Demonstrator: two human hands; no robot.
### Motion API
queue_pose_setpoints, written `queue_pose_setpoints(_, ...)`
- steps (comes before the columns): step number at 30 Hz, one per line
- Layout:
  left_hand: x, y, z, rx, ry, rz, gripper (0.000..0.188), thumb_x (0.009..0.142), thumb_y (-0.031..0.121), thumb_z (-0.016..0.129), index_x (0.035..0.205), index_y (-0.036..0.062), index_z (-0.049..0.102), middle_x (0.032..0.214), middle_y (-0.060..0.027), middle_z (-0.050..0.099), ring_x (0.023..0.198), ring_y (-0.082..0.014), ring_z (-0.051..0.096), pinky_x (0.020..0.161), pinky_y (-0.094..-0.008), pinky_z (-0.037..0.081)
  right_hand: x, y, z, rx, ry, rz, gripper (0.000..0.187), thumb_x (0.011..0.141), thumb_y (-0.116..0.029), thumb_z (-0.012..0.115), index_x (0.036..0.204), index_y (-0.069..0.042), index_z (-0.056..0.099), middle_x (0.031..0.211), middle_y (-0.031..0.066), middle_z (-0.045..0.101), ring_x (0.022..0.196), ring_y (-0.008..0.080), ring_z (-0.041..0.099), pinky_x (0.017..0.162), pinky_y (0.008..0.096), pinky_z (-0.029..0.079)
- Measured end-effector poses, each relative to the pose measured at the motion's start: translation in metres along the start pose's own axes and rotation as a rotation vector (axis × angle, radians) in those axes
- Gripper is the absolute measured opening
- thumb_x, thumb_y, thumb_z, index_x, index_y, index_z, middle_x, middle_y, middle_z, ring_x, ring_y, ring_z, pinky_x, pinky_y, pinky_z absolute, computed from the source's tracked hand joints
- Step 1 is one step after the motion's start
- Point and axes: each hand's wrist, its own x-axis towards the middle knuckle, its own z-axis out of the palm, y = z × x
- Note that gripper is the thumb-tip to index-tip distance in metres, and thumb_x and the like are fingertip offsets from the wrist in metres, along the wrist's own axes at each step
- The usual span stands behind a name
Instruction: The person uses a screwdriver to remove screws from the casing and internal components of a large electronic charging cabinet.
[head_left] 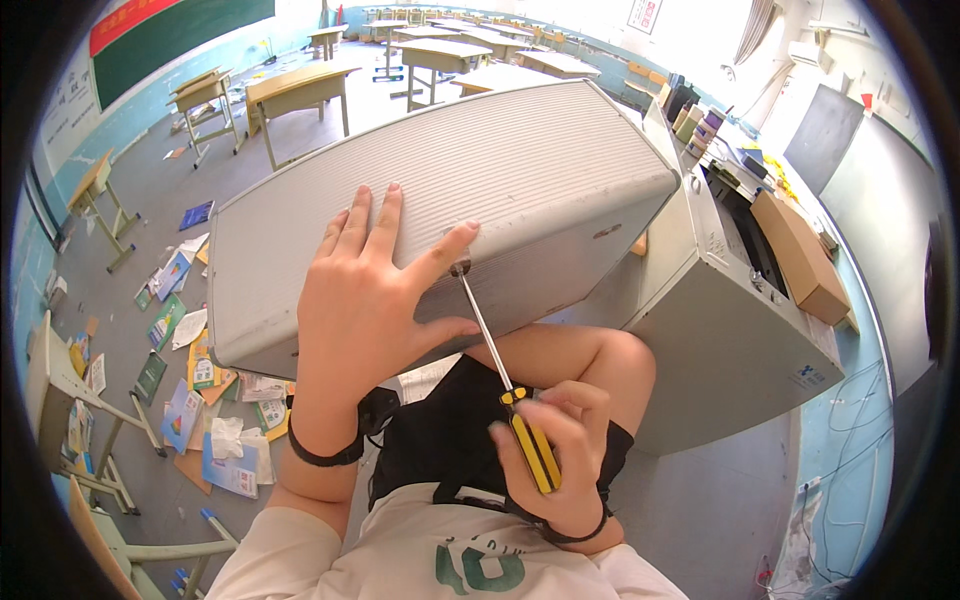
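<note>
A large grey ribbed metal case (520, 150) with rounded edges lies tilted across in front of my lap. My left hand (365, 275) is spread flat on its near part, thumb and forefinger apart around a small metal fitting (460, 266) on the edge. In my right hand (565, 450) is a screwdriver (535, 445) with a yellow and black handle, my fingers wrapped round it. Its long steel shaft points up and away, and the tip meets the fitting between my left thumb and forefinger. The exact contact at the tip is too small to make out.
To the right stands a grey metal lectern (735, 350) with a cardboard box (800, 255) and several bottles on top. Books and papers (225, 450) litter the floor at left. School desks (300, 88) stand beyond the case. Loose cables (850, 440) hang along the right wall.
</note>
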Motion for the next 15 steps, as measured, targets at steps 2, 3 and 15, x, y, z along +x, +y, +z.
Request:
queue_pose_setpoints(2,0.002,0.0,0.004,0.002,-0.006,-0.004,0.086,0.052,0.058,0.084,0.133,0.037,0.061,0.137,-0.0285,0.054,0.126,-0.0491,0.052,0.104,-0.0531,0.043,0.005,-0.007,-0.004,0.057,0.095,0.182,0.048,0.075,-0.034,0.086,0.101,0.0,0.063,0.082,0.0074,0.052,0.06,0.0155,0.048,0.051,0.0225,0.038)
queue_pose_setpoints(3,0.001,0.0,0.002,0.006,-0.005,-0.006,0.086,0.052,0.058,0.084,0.133,0.037,0.061,0.137,-0.0285,0.054,0.126,-0.0491,0.052,0.104,-0.0531,0.043,-0.001,0.001,-0.009,0.041,0.007,0.17,0.063,0.075,-0.055,0.08,0.093,0.001,0.057,0.071,0.0057,0.049,0.051,0.0154,0.043,0.046,0.0258,0.035)
queue_pose_setpoints(15,-0.001,-0.004,-0.001,0.016,-0.004,-0.004,0.085,0.054,0.06,0.082,0.133,0.0363,0.06,0.136,-0.0293,0.054,0.125,-0.0497,0.052,0.105,-0.0534,0.043,0.004,-0.02,-0.018,-0.414,0.043,-0.066,0.033,0.074,-0.013,0.086,0.094,0.003,0.064,0.069,0.0094,0.059,0.054,0.0241,0.058,0.048,0.0285,0.045)
